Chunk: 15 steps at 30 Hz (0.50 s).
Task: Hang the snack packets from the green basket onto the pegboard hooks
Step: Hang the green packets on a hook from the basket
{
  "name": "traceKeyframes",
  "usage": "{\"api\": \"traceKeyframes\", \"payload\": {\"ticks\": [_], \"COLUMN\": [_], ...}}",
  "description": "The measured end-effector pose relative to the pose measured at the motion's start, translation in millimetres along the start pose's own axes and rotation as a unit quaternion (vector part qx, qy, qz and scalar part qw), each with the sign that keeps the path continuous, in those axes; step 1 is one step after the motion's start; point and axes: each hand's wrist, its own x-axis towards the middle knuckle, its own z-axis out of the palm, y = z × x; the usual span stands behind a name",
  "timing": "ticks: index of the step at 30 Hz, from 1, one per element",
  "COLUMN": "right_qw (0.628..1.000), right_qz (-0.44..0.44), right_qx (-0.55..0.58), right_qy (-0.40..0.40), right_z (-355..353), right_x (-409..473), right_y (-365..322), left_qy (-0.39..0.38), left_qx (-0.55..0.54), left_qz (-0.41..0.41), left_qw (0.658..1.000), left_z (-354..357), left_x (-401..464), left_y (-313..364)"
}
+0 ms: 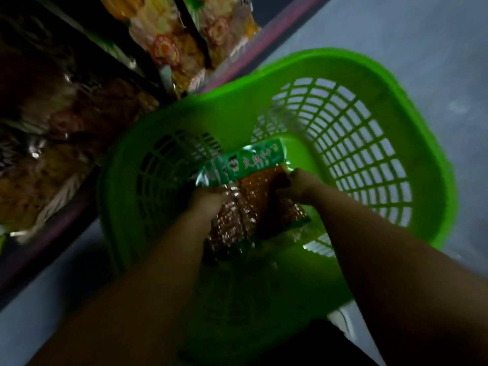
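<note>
Head view: my left hand (208, 199) and right hand (295, 188) reach into the green basket (422, 143) on the floor, fingers of both curled round the snack packets (253, 191); more packets hang on the rack (169, 46) at left

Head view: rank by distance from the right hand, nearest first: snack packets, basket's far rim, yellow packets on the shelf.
1. Snack packets: gripped by the right hand, inside the basket.
2. Basket's far rim: ahead of the hand.
3. Yellow packets: upper left, on the shelf.
</note>
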Motion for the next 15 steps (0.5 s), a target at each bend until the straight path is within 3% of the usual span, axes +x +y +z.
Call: {"api": "traceKeyframes", "payload": {"ticks": [3, 6, 8, 11, 13, 15], "right_qw": [0.997, 0.994, 0.984, 0.92, 0.908, 0.898], "right_qz": [0.03, 0.067, 0.084, 0.098, 0.091, 0.096], "right_qx": [0.053, 0.06, 0.153, 0.376, 0.397, 0.42], "right_qy": [0.037, 0.063, 0.042, -0.048, -0.095, -0.087], "right_z": [19.0, 25.7, 24.0, 22.1, 14.7, 0.8], "right_x": [28.3, 36.3, 35.9, 33.5, 32.9, 30.7], "right_y": [-2.8, 5.2, 16.1, 26.4, 28.6, 30.7], "left_qy": [0.005, -0.009, -0.04, -0.067, -0.068, -0.056], "left_qx": [-0.03, -0.072, -0.07, -0.062, -0.073, -0.068], "left_qz": [-0.033, -0.015, -0.009, -0.016, -0.021, -0.019], "left_qw": [0.999, 0.997, 0.997, 0.996, 0.995, 0.996], "left_z": [13.1, 23.5, 24.5, 21.8, 22.5, 23.6], "left_x": [23.1, 26.7, 21.3, 16.0, 17.8, 17.9], "left_y": [-9.4, -9.8, -8.1, -5.9, -6.6, -7.7]}}
